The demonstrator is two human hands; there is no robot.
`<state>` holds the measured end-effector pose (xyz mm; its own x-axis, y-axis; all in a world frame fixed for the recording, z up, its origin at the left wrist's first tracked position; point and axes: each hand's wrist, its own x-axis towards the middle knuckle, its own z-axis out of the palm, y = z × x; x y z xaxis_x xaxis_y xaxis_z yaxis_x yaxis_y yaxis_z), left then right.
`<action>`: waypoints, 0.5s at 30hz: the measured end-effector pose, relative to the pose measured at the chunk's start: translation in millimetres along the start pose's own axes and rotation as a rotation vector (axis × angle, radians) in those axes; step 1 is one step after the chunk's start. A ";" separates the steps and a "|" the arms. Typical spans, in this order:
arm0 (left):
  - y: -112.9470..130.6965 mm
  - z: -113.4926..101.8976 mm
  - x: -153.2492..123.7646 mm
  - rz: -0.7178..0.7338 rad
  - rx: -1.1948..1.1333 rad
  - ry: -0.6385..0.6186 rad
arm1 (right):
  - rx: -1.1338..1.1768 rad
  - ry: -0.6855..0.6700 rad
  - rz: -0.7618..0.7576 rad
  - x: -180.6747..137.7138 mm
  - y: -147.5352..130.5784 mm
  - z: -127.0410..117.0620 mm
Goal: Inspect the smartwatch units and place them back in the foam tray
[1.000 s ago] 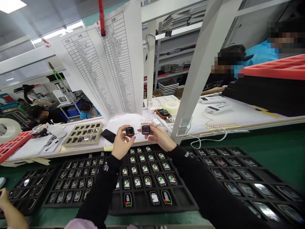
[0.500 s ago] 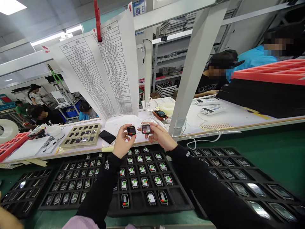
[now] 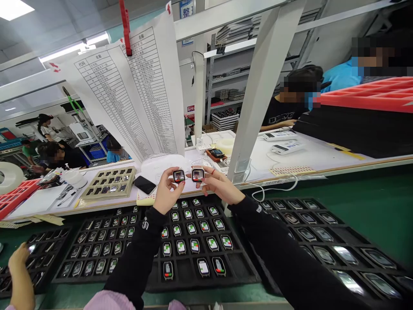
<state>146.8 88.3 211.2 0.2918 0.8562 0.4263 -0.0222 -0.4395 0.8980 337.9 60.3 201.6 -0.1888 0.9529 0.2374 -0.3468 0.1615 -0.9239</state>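
Observation:
My left hand (image 3: 166, 190) pinches a small square smartwatch body (image 3: 178, 175) by its edges, its dark screen lit with a small coloured display. My right hand (image 3: 219, 185) holds a second smartwatch body (image 3: 198, 174) between its fingertips, a short gap from the first. Both are raised above a black foam tray (image 3: 183, 275), whose rows of pockets hold several watch bodies with lit green, white and red screens. Another black tray (image 3: 322, 241) of watch bodies with unlit, glossy screens lies under my right forearm.
A co-worker's hand (image 3: 19, 271) reaches into a third black tray (image 3: 41, 254) at lower left. Behind my hands, a white bench holds a beige tray of watches (image 3: 108, 183), a black phone (image 3: 144, 184), and white devices with cables. A printed list (image 3: 129, 94) hangs above.
The view has tilted slightly. The left-hand watch has moved a little closer to the right-hand one. A co-worker's hand has shifted up into the lower-left tray.

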 end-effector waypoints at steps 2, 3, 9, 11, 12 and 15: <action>-0.1 1.4 0.0 -0.008 -0.008 0.008 | 0.000 -0.011 -0.008 -0.1 -0.2 -1.4; -0.4 2.1 0.1 -0.013 -0.011 0.012 | -0.001 -0.015 -0.012 0.0 -0.3 -1.8; -4.8 3.8 -0.3 -0.012 -0.022 0.012 | -0.017 -0.004 -0.006 -0.1 -2.4 -3.1; -5.8 4.0 -0.4 -0.004 -0.019 0.010 | -0.016 -0.009 0.001 -0.1 -2.6 -4.0; -5.9 4.1 -0.5 -0.001 -0.018 0.009 | -0.014 -0.012 0.002 -0.1 -2.4 -4.5; -4.9 5.3 -1.0 -0.003 -0.019 0.008 | -0.015 -0.014 0.000 -0.2 -0.5 -5.4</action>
<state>151.8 88.2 205.7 0.2846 0.8595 0.4245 -0.0396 -0.4319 0.9010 343.1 61.5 200.4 -0.2013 0.9493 0.2415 -0.3335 0.1654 -0.9281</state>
